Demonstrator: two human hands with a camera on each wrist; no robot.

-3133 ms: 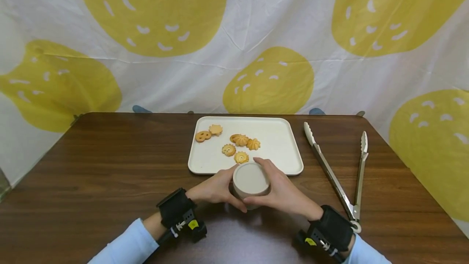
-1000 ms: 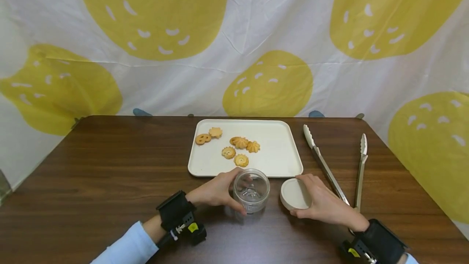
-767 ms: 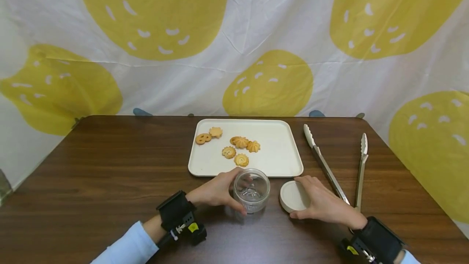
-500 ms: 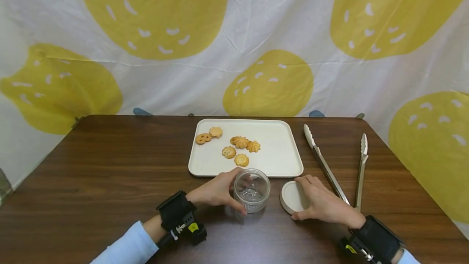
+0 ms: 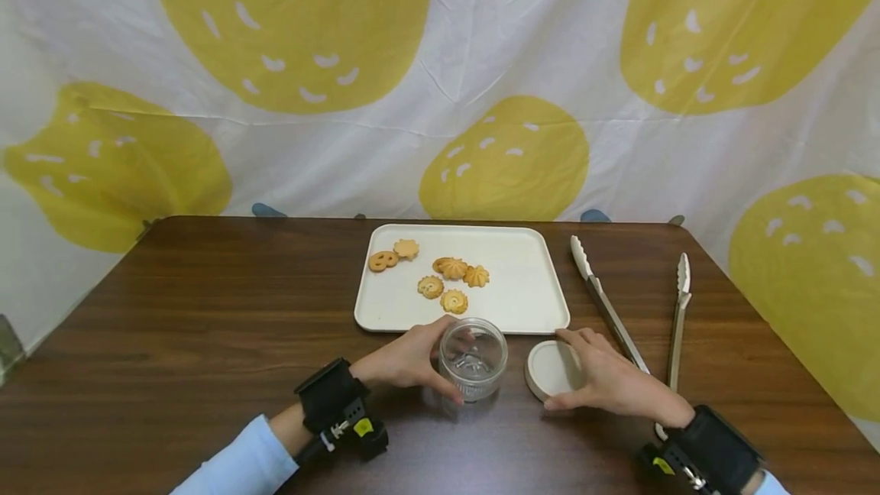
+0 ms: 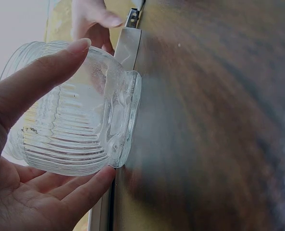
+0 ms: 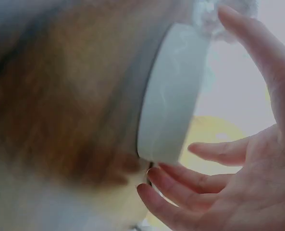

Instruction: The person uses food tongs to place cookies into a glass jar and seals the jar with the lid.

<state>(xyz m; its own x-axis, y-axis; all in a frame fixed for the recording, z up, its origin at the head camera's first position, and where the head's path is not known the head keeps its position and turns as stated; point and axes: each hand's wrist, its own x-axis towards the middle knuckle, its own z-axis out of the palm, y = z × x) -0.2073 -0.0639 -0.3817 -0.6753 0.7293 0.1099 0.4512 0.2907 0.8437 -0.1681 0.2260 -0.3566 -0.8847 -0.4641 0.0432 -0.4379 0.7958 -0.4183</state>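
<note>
A clear ribbed glass jar (image 5: 473,365) stands upright and uncovered on the dark wooden table, with nothing visible inside. My left hand (image 5: 411,357) grips its left side, thumb on the near side and fingers round the far side; the left wrist view shows the ribbed wall (image 6: 60,139) between them. Right of the jar, an off-white round lid (image 5: 550,369) lies flat on the table. Around the lid's right edge spreads my right hand (image 5: 608,379). In the right wrist view its thumb and fingers look loose, with a gap between most of them and the lid (image 7: 173,96).
Behind the jar is a white rectangular tray (image 5: 522,273) bearing several cookies (image 5: 454,300). Metal tongs (image 5: 615,319) lie spread on the right, their hinge end partly behind the right forearm. A lemon-print cloth (image 5: 330,151) hangs beyond the table's far edge.
Earlier both hands held the lidded jar. The lid has come off and moved right onto the table with the right hand. The left hand stays on the jar; little differs over the last second.
</note>
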